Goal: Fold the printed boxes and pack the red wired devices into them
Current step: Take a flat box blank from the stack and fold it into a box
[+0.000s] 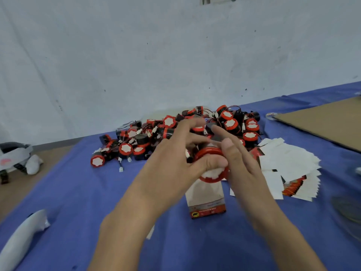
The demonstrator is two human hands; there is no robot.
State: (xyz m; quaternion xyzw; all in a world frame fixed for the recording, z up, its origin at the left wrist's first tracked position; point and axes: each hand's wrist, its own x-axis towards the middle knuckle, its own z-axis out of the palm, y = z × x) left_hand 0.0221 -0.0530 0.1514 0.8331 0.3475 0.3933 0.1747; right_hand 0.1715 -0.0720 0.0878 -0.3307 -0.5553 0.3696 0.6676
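On the blue cloth (78,192), well left of the upright printed box (205,200), lies a white wrapped bundle (21,243). The left hand (175,159) grips a red wired device (212,169) right above the box's open top, thumb curled over its white face. Behind the box sprawls the pile of red devices (156,137). The right hand (240,159) sets its thumb against the device's rim, fingers fairly straight; the blur hides any grip. Flat boxes (289,169) are stacked just right of the box.
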